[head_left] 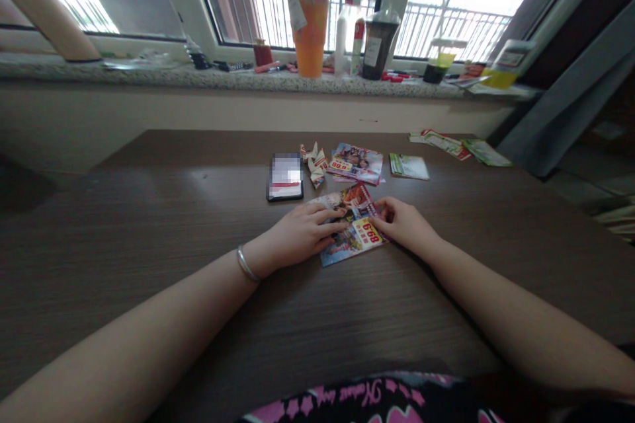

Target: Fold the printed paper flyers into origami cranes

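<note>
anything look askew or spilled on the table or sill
No spill shows. The flyer under the left hand lies at a slant, and the stack of flyers beyond it is uneven, edges poking out. The yellow drink at the right of the sill seems to lean, possibly lens distortion.

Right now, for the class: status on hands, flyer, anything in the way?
Left hand spread over printed flyer. Right hand at flyer's right edge. Phone and folded paper lie beyond, not atop it.
</note>
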Demonstrator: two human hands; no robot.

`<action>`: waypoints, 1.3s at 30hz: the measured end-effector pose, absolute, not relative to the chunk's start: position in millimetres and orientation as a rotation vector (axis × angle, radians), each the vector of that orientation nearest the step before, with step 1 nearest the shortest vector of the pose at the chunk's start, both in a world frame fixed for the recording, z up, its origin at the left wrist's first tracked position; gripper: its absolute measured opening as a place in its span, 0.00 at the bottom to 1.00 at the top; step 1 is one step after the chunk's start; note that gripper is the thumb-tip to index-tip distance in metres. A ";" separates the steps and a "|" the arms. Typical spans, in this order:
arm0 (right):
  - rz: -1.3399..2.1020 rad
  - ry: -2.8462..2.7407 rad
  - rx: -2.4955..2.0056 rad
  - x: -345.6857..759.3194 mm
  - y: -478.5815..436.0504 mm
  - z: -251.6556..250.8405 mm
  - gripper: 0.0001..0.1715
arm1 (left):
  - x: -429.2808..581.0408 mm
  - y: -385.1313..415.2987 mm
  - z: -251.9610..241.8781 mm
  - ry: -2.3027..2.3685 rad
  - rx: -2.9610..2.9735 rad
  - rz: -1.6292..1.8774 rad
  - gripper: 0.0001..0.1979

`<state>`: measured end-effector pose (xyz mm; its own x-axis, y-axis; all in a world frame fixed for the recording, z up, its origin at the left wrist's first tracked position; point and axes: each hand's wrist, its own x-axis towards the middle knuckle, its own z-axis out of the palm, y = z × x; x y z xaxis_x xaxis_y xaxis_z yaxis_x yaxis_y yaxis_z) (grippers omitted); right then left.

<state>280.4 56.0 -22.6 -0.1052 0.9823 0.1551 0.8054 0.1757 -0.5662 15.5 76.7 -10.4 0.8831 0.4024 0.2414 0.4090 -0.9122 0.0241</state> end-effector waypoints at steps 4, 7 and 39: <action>0.459 -1.997 -1.628 284.3 57.7 -24.0 0.29 | 16.1 76.2 -9.7 -0.662 -3.041 -0.383 0.20; 0.368 -2.052 -1.564 288.3 58.1 -23.7 0.30 | 15.9 76.5 -9.0 -0.651 -3.055 -0.386 0.20; 0.226 -2.655 -1.008 284.8 46.7 1.8 0.25 | 16.4 76.5 5.0 -0.337 -3.029 -0.370 0.15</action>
<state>284.8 46.7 1.8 -0.7123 0.6684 0.2141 0.6226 0.7426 -0.2467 16.4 76.5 5.0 0.9469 0.2077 0.2453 0.2250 -0.9733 -0.0444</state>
